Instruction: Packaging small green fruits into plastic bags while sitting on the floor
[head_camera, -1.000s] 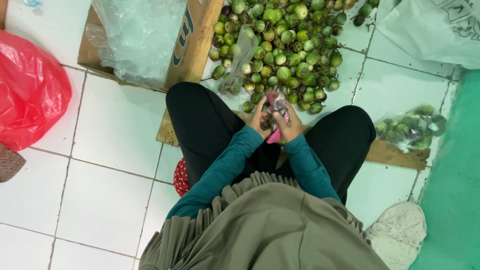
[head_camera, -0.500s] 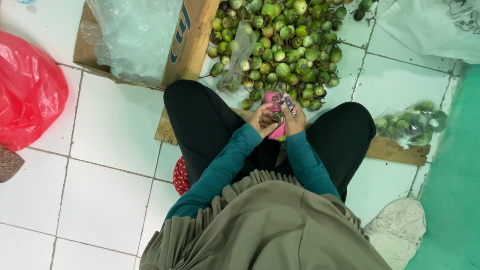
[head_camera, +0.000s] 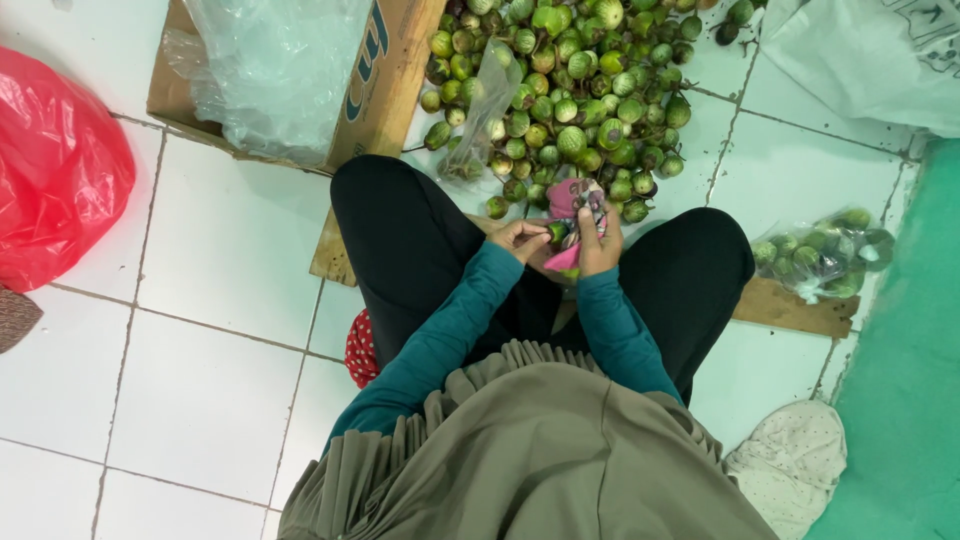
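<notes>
i sit on the white tiled floor (head_camera: 210, 240) with the heap of small round green fruits (head_camera: 570, 90) as my landmark, right in front of my knees. the fruits are smooth and glossy, some with dark caps. just on my side of the heap, my left hand (head_camera: 520, 238) pinches one small green fruit (head_camera: 556, 232) between its fingertips, closed on it. my right hand (head_camera: 598, 245) is clamped around a soft pink crumpled piece (head_camera: 566, 200), cloth or plastic, i cannot tell which. left of the heap lies flat brown cardboard (head_camera: 385, 90) under a filmy clear plastic bag (head_camera: 270, 70); further left sits a shiny red bag (head_camera: 55, 170). right of the heap, a clear bag of fruits (head_camera: 825, 255) rests on a wooden board (head_camera: 790, 310). compared with half a second ago, both hands sit slightly nearer the heap, grips unchanged.
</notes>
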